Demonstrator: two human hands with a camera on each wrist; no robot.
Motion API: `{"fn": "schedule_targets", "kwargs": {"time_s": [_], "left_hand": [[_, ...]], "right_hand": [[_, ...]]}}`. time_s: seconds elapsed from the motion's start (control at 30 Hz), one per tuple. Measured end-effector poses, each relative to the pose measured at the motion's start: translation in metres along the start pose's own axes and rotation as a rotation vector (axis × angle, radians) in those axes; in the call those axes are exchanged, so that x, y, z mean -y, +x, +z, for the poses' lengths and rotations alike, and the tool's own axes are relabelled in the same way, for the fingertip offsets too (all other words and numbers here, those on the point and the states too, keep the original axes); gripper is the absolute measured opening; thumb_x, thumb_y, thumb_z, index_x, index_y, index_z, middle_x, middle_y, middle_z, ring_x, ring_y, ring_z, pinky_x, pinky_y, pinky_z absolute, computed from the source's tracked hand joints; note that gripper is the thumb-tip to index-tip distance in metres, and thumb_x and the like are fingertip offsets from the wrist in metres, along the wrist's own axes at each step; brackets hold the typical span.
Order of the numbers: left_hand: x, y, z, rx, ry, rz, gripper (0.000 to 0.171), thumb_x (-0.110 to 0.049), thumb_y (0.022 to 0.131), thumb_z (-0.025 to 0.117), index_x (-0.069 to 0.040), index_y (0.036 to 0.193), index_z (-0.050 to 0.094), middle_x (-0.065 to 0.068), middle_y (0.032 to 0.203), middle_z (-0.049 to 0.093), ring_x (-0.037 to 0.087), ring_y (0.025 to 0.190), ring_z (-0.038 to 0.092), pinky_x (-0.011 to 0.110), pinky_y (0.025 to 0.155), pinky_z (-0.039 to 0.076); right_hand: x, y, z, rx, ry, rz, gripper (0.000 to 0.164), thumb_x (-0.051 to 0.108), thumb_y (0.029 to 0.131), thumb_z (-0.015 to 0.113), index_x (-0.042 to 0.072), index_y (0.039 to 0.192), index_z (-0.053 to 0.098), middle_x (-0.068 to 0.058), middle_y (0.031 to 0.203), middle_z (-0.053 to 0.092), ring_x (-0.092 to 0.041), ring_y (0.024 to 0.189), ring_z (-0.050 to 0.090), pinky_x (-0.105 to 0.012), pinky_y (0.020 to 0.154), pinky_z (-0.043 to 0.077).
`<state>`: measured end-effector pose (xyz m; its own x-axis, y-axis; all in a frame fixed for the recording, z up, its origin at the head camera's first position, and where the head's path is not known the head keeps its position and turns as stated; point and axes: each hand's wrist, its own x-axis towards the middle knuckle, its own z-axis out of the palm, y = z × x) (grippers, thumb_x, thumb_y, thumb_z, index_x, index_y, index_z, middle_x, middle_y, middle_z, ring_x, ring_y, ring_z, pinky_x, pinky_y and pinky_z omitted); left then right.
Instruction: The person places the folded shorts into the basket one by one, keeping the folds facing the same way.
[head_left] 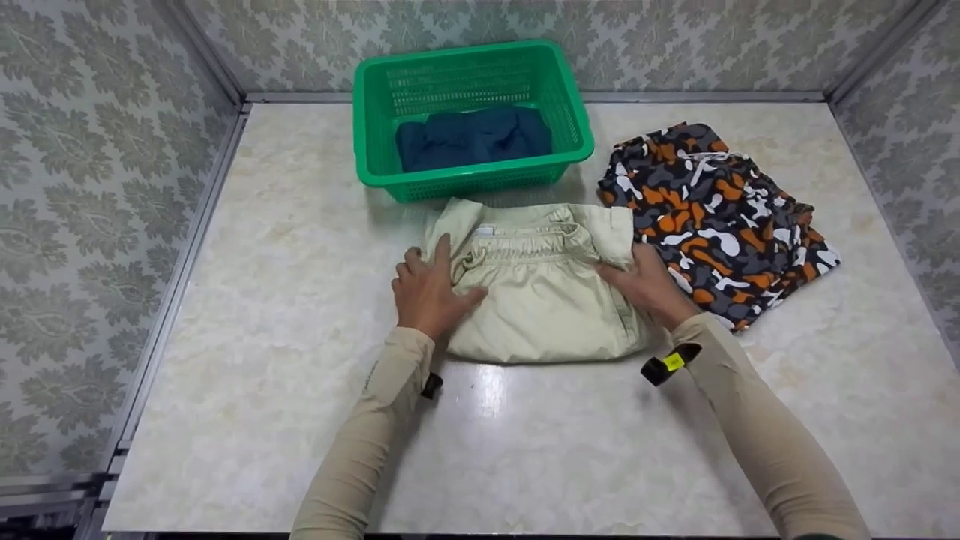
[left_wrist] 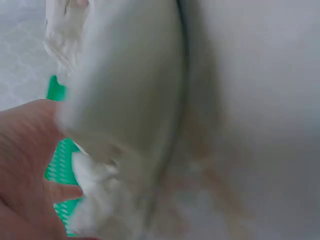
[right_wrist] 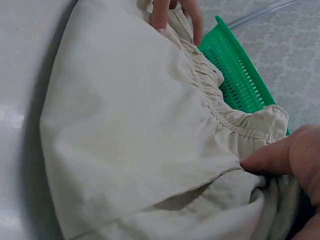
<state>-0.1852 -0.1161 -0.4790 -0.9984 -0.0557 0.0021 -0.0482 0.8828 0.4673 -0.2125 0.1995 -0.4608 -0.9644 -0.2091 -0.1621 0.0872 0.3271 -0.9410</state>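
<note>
A pair of beige shorts (head_left: 540,307) lies folded on the table, with its gathered elastic waistband facing the basket and the leg ends showing behind it. At its left side my left hand (head_left: 431,292) rests with fingers spread, the thumb and index finger on the cloth. My right hand (head_left: 645,285) grips the right side near the waistband, thumb on top and the other fingers mostly hidden. In the right wrist view, the right thumb (right_wrist: 270,157) presses the cloth by the pocket opening. The left wrist view is blurred, with the left palm (left_wrist: 25,155) beside the shorts (left_wrist: 125,80).
A green plastic basket (head_left: 472,180) stands behind the shorts, holding folded dark blue cloth (head_left: 476,139). To the right lie shorts in an orange, black, grey and white pattern (head_left: 720,225), close to the right hand. Patterned walls (head_left: 105,187) border the table (head_left: 262,420).
</note>
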Motion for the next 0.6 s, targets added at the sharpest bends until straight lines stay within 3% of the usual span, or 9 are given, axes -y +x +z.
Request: {"fn": "schedule_targets", "kwargs": {"time_s": [0.07,0.17,0.27,0.37,0.47,0.6], "left_hand": [[0.004,0.003,0.001,0.046,-0.053,-0.053,0.11,-0.056,0.079,0.081,-0.017,0.162,0.02,0.033,0.142,0.036,0.047,0.124,0.044,0.057,0.099,0.041],[0.005,0.006,0.0,0.081,-0.179,-0.141,0.12,-0.051,0.076,0.085,-0.011,0.162,0.012,0.033,0.14,0.038,0.049,0.119,0.05,0.055,0.096,0.046],[0.003,0.011,-0.003,0.119,-0.283,-0.204,0.116,-0.043,0.075,0.088,-0.003,0.158,0.018,0.032,0.139,0.045,0.05,0.117,0.054,0.055,0.096,0.047],[0.003,0.018,-0.007,0.174,-0.331,-0.231,0.094,-0.037,0.076,0.088,0.003,0.146,0.039,0.026,0.132,0.057,0.044,0.117,0.057,0.052,0.097,0.048],[0.006,0.022,-0.011,0.228,-0.38,-0.246,0.08,-0.033,0.078,0.087,0.005,0.139,0.051,0.021,0.129,0.061,0.036,0.117,0.059,0.047,0.097,0.049],[0.011,0.021,-0.014,0.294,-0.56,-0.187,0.071,-0.023,0.086,0.08,-0.002,0.146,0.049,0.017,0.138,0.056,0.031,0.124,0.054,0.045,0.104,0.045]], "right_hand": [[-0.001,0.001,0.0,-0.005,-0.011,0.007,0.037,0.008,0.098,0.066,-0.005,0.131,0.059,-0.017,0.118,0.066,-0.016,0.095,0.063,-0.022,0.081,0.052],[-0.003,0.003,-0.002,0.0,-0.026,0.028,0.036,0.008,0.098,0.064,-0.004,0.132,0.059,-0.019,0.121,0.064,-0.017,0.096,0.062,-0.022,0.081,0.05],[-0.007,0.004,-0.007,0.015,0.031,0.115,0.036,0.01,0.1,0.062,-0.004,0.133,0.058,-0.015,0.119,0.065,-0.015,0.095,0.063,-0.023,0.081,0.051],[-0.011,0.006,-0.014,0.056,0.176,0.246,0.04,0.012,0.102,0.06,-0.001,0.139,0.051,-0.009,0.117,0.064,-0.014,0.096,0.065,-0.026,0.083,0.054],[-0.014,0.007,-0.02,0.113,0.36,0.348,0.048,0.013,0.102,0.06,0.003,0.146,0.042,-0.008,0.12,0.062,-0.017,0.1,0.067,-0.031,0.088,0.056],[-0.021,0.006,-0.025,0.195,0.607,0.399,0.062,0.011,0.1,0.064,0.01,0.153,0.032,-0.011,0.131,0.058,-0.023,0.112,0.065,-0.038,0.097,0.053]]}}
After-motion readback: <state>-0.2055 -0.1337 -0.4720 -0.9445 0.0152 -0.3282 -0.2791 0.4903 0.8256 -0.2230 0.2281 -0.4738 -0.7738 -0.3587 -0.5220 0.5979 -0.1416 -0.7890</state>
